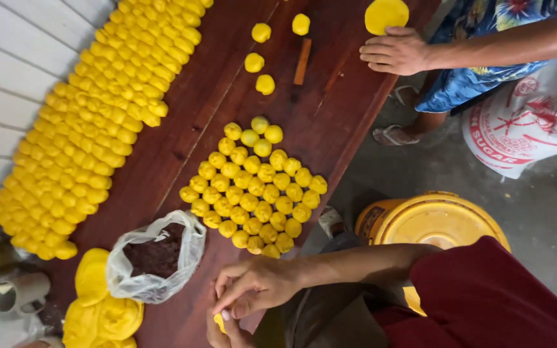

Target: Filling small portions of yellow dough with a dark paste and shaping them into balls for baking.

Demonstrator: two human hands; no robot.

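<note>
My right hand [256, 283] and my left hand [224, 332] meet at the near edge of the dark wooden table [330, 116]. Together they pinch a small piece of yellow dough [219, 320], mostly hidden by the fingers. Just beyond them lies a tight cluster of yellow dough balls [259, 193]. To their left sits a clear plastic bag of dark brown filling [156, 258]. Lumps of yellow dough [101, 309] lie by the bag.
Long rows of shaped yellow pieces [98, 116] cover the table's left side. Three or so loose balls [259, 58] and a wooden stick [302, 61] lie farther off. Another person's hand [398, 51] rests by a flat dough disc [386, 14]. A yellow lidded bucket [433, 219] and white sack [523, 122] stand on the floor.
</note>
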